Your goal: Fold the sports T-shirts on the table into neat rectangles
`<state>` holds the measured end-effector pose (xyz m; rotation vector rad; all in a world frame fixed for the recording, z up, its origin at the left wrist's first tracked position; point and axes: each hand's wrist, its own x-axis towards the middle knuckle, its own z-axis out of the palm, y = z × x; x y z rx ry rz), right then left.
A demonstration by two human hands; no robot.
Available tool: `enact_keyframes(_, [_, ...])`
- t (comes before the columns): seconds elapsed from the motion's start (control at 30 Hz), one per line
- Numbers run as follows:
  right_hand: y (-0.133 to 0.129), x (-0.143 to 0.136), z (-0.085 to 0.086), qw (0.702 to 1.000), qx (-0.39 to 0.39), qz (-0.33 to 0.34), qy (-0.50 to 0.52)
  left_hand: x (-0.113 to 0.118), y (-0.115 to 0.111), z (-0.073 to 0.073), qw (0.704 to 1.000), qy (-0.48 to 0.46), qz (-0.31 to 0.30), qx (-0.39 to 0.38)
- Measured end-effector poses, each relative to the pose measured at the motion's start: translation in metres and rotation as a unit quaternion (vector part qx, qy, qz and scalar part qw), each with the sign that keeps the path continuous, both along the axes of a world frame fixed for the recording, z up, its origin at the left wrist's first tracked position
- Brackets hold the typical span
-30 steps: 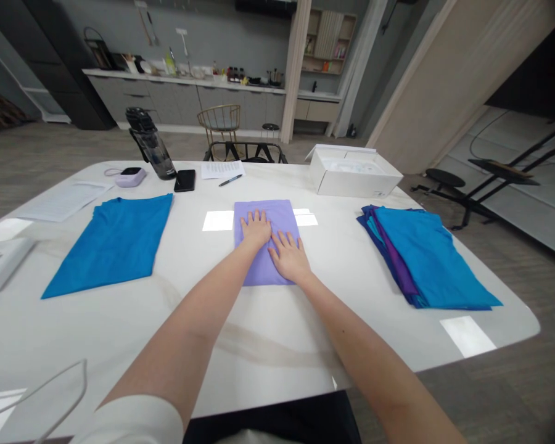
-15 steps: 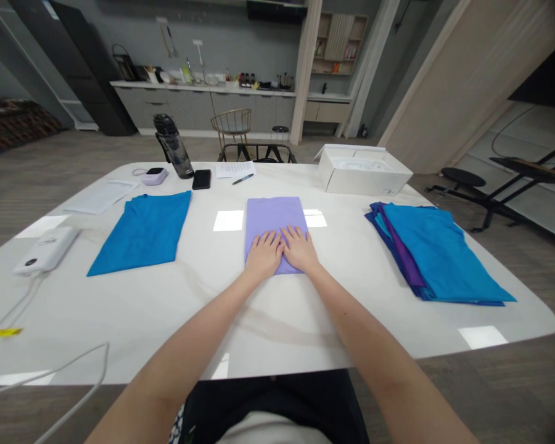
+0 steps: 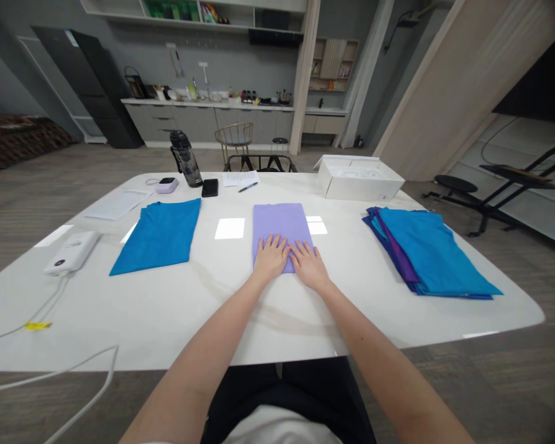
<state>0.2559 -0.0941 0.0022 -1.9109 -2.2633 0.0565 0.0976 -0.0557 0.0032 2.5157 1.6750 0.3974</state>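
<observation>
A lavender cloth (image 3: 280,219), folded into a neat rectangle that looks like a garment, lies flat in the middle of the white table (image 3: 226,320). My left hand (image 3: 271,258) rests palm down on its near left part, fingers stretched out. Beside it my right hand (image 3: 309,264) lies flat over the near right corner, fingers apart. The fingertips of both hands nearly meet, and neither hand grips anything. To the left is a folded blue garment (image 3: 161,237). A stack of folded blue and purple garments (image 3: 435,253) lies on the right.
At the back stand a white open box (image 3: 361,185), a dark water bottle (image 3: 187,161), a black phone (image 3: 209,188), a pen (image 3: 248,187) and a small lavender device (image 3: 167,185). Papers (image 3: 118,205) and a white power bank (image 3: 73,253) with a cable (image 3: 113,364) lie left.
Both hands have slid slightly toward me along the lavender cloth, the right one more to its outer corner. The camera view has tilted up and shifted a little.
</observation>
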Motion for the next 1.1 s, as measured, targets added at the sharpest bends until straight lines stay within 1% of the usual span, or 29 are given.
enact_keyframes(0.2, [-0.021, 0.003, -0.004, 1.0, 0.001, 0.0, -0.002, -0.006, -0.016, -0.001, 1.0, 0.007, -0.014, 0.002])
enact_keyframes(0.3, [-0.026, 0.005, -0.004, 1.0, -0.013, 0.007, 0.001, -0.013, -0.026, -0.001, 0.999, 0.01, -0.038, -0.009])
enact_keyframes(0.4, [-0.031, 0.01, -0.001, 0.999, -0.042, 0.024, 0.002, -0.023, -0.038, 0.0, 0.997, 0.009, -0.073, -0.032])
enact_keyframes(0.53, [-0.043, 0.018, 0.001, 0.996, -0.071, 0.046, 0.014, -0.042, -0.056, 0.003, 0.993, -0.008, -0.107, -0.059])
enact_keyframes(0.6, [-0.051, 0.022, 0.0, 0.995, -0.075, 0.05, 0.031, -0.054, -0.064, 0.005, 0.987, -0.024, -0.127, -0.093])
enact_keyframes(0.67, [-0.058, 0.028, -0.003, 0.994, -0.074, 0.055, 0.061, -0.067, -0.07, 0.005, 0.979, -0.042, -0.146, -0.133])
enact_keyframes(0.73, [-0.063, 0.035, -0.004, 0.991, -0.063, 0.053, 0.106, -0.081, -0.072, 0.006, 0.975, -0.063, -0.152, -0.153])
enact_keyframes(0.8, [-0.063, 0.041, -0.002, 0.988, -0.031, 0.021, 0.15, -0.092, -0.072, 0.006, 0.976, -0.085, -0.144, -0.142])
enact_keyframes(0.83, [-0.062, 0.043, 0.0, 0.987, -0.01, -0.016, 0.16, -0.096, -0.071, 0.006, 0.978, -0.094, -0.137, -0.129])
enact_keyframes(0.9, [-0.057, 0.045, 0.006, 0.982, 0.014, -0.112, 0.15, -0.1, -0.067, 0.008, 0.981, -0.105, -0.124, -0.103])
enact_keyframes(0.97, [-0.05, 0.045, 0.014, 0.975, -0.005, -0.185, 0.119, -0.1, -0.064, 0.012, 0.984, -0.106, -0.115, -0.088])
enact_keyframes(1.03, [-0.045, 0.043, 0.019, 0.973, -0.048, -0.204, 0.097, -0.098, -0.063, 0.015, 0.985, -0.105, -0.107, -0.086])
enact_keyframes(1.1, [-0.042, 0.042, 0.022, 0.975, -0.068, -0.194, 0.079, -0.094, -0.067, 0.017, 0.987, -0.097, -0.095, -0.086])
